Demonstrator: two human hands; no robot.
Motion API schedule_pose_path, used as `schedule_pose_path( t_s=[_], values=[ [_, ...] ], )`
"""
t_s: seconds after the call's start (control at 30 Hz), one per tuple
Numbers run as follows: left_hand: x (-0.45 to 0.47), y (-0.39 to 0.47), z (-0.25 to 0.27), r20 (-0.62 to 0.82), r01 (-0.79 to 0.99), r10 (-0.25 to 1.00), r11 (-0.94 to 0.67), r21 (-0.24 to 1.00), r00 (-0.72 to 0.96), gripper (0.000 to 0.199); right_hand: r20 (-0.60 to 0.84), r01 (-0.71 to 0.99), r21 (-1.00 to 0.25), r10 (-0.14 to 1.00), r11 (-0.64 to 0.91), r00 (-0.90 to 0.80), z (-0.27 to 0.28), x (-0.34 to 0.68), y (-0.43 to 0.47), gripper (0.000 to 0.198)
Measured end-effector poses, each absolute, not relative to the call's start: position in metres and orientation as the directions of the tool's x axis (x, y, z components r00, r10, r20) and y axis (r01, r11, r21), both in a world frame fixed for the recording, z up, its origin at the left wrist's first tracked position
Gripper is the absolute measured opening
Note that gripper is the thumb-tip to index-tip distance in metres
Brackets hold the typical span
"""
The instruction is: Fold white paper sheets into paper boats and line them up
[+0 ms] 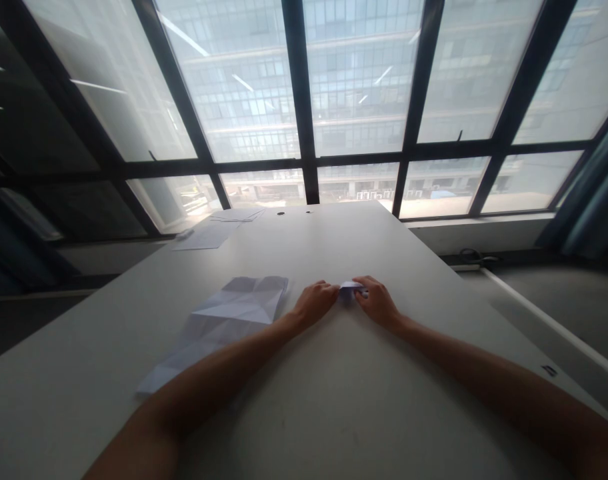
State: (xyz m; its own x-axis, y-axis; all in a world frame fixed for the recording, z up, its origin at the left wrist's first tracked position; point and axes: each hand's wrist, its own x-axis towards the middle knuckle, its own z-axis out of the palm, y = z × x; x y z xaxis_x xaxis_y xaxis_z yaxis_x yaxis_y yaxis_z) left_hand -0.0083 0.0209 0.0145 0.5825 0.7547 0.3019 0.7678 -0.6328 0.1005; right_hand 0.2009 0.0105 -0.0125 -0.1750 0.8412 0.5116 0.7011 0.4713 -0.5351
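Observation:
A small folded piece of white paper (351, 285) is held between my two hands, just above the middle of the white table. My left hand (318, 297) is closed, its fingertips pinching the paper's left end. From the other side my right hand (377, 300) grips the right end, thumb below and fingers curled over the top. The exact shape of the folds is too small to make out. Left of my left hand lies a larger creased white sheet (234, 310), partly covered by my left forearm.
The white table (304, 413) stretches toward tall windows with dark frames (309, 163). Flat papers (207, 235) lie at its far left. A small dark mark (549, 371) sits near the right edge. Blue curtains (584, 200) hang at the sides.

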Motion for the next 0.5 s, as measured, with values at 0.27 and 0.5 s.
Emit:
schedule_pose_path(
  t_s=[0.27, 0.5],
  values=[
    [-0.006, 0.028, 0.004, 0.416, 0.656, 0.81, -0.581, 0.481, 0.413, 0.032, 0.54, 0.68, -0.608, 0.841, 0.41, -0.025, -0.01, 0.201, 0.01, 0.046],
    [-0.004, 0.028, 0.003, 0.341, 0.431, 0.853, -0.5, 0.751, 0.395, 0.055, 0.598, 0.643, -0.546, 0.787, 0.537, -0.15, -0.01, 0.197, 0.008, 0.035]
  ],
)
